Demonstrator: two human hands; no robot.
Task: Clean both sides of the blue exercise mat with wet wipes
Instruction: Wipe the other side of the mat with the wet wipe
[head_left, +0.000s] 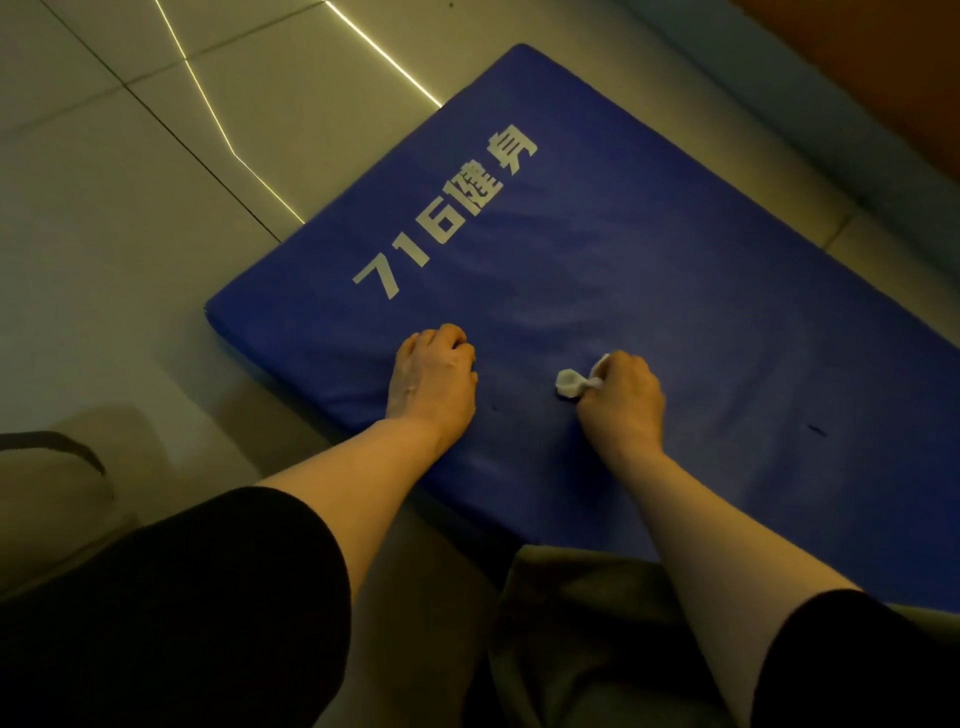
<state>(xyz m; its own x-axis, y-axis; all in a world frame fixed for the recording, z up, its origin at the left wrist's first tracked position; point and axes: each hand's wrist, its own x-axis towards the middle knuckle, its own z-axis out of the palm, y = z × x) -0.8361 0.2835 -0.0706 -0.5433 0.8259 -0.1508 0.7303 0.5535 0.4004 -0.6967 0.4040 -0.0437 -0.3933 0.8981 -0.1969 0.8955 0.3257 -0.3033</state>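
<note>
Head view: blue exercise mat (649, 270) flat on tiled floor (104, 218), printed side up, braced by curled, empty left hand (434, 376) while right hand (621, 397) scrubs, gripping bunched wet wipe (571, 383).

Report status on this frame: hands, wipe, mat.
Right hand grips crumpled wet wipe on blue mat. Left hand rests on mat, fingers curled. Nothing in the way.
</note>
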